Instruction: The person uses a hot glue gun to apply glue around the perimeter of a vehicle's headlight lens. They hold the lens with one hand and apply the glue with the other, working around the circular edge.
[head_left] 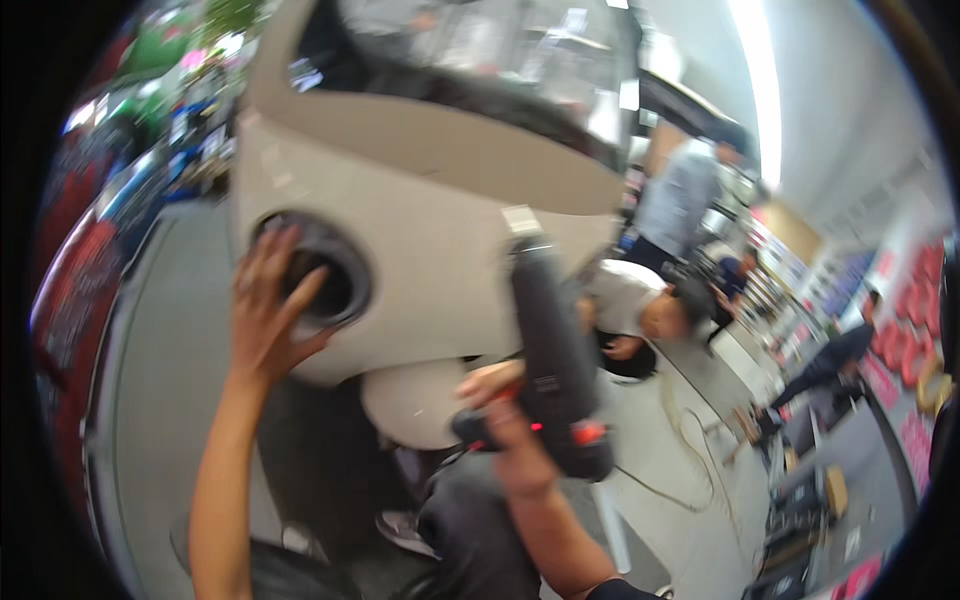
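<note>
A cream, rounded vehicle-like shell (430, 270) with a glossy windscreen-like panel fills the middle. My left hand (270, 290) lies with fingers spread over the dark round ring (362, 283) set in its front. The fingers rest on the rim and across the opening, so part of both is hidden. My right hand (505, 420) is wrapped round a black power tool (553, 340) with a long thick body, an orange patch and a small red light. Its pale upper end stands in front of the shell's right side. Motion blurs the tool, and its exact kind does not show.
A white rounded part (412, 400) sits under the shell. To the right, a crouching person (630, 300) is close to the shell, and another person (678, 195) stands behind. A loose cable (700, 490) curves over the floor. Red-and-blue items (85, 260) line the left side.
</note>
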